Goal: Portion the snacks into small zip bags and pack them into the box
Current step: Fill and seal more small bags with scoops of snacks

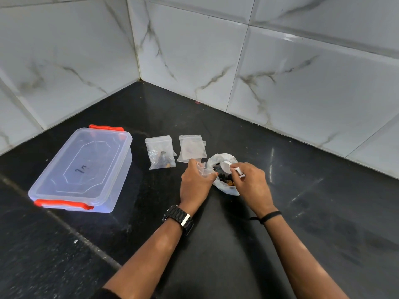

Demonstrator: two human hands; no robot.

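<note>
My left hand (pixel 195 182) pinches a small clear zip bag (pixel 205 168) and holds its mouth up beside the large snack bag (pixel 225 186). My right hand (pixel 251 182) grips a white measuring scoop (pixel 226 166) by its handle, with the cup inside the snack bag's open mouth, over dark and orange pieces. A filled zip bag (pixel 160 153) with dark snacks lies flat to the left. A stack of flat zip bags (pixel 191 148) lies just beyond my left hand. The clear plastic box (pixel 84 169) with red clips sits far left, lid on.
Everything rests on a black stone counter (pixel 216 244) in a corner of marbled white wall tiles (pixel 194 50). A watch is on my left wrist, a black band on my right.
</note>
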